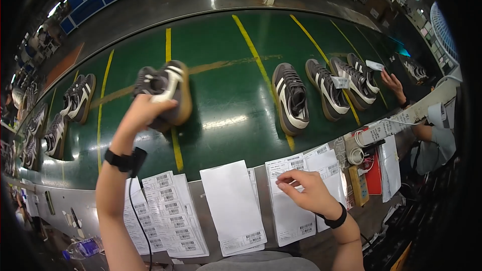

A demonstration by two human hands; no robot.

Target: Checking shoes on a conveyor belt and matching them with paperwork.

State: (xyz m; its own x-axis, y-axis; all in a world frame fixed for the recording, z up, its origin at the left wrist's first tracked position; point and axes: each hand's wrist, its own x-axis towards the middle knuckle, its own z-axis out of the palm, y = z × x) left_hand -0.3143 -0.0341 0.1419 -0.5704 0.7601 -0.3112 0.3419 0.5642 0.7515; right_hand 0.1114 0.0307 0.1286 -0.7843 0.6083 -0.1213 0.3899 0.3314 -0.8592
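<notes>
My left hand (142, 114) is closed around a dark grey sneaker pair (173, 88) with white stripes and gum-coloured soles, slightly blurred, over the left part of the green conveyor belt (226, 95). Lower right, my right hand (312, 193) hovers at a stack of label sheets (288, 221) with printed barcodes. Its thumb and forefinger come together in a pinch; whatever lies between the tips is too small to make out. Beside that stack lies a blank white sheet (228, 195), on top of other label sheets. More label sheets (173, 211) lie below my left wrist.
Several striped sneakers (291, 98) stand on the belt to the right, one bearing a white tag (341, 82). Another person's hand (394, 85) is beside them. More sneakers (80, 99) stand at the left. A yellow power strip (359, 185) and a plastic bottle (84, 248) flank the papers.
</notes>
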